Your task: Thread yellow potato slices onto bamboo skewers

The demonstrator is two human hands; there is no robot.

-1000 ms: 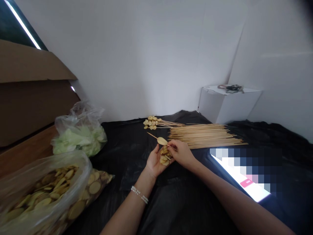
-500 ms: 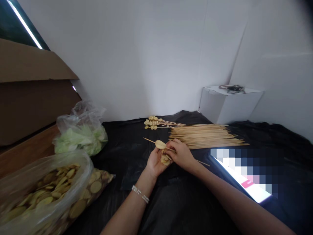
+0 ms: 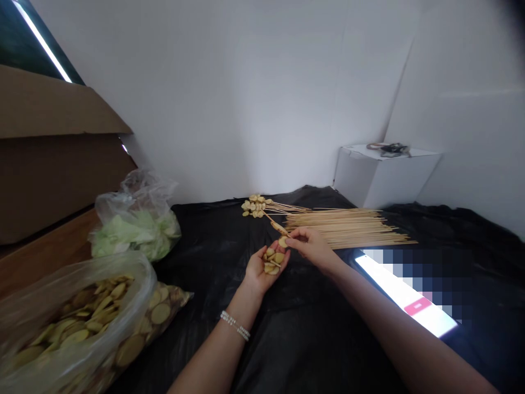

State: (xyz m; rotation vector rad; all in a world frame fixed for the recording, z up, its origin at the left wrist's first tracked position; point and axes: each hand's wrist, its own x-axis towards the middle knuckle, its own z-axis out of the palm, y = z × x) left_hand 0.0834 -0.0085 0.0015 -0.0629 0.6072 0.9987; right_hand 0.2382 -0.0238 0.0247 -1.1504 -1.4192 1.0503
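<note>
My left hand point(image 3: 257, 274) is cupped palm-up around several pale potato slices point(image 3: 272, 262). Above its fingertips, my right hand point(image 3: 315, 249) grips a thin wooden skewer point(image 3: 267, 216) that points up and to the left. One slice point(image 3: 279, 227), seen edge-on, is threaded on the skewer. Another round slice point(image 3: 283, 242) is at the right fingertips, close over the left palm. Just behind lie finished skewers with clustered slices point(image 3: 256, 206) at their left ends. Part of the skewer in my right hand is hidden by the fingers.
Bare skewers point(image 3: 348, 227) lie in a wide row on the black plastic sheet point(image 3: 205, 328). An open bag of slices point(image 3: 143, 273) is at left, before a bag of pale green vegetable point(image 3: 135, 235). A lit phone point(image 3: 394, 287) lies right; a white box point(image 3: 369, 169) stands behind.
My right hand has lifted the skewer away from the left palm and tilted it upward. A loose slice now shows at the right fingertips. The left palm has opened out, exposing its slices.
</note>
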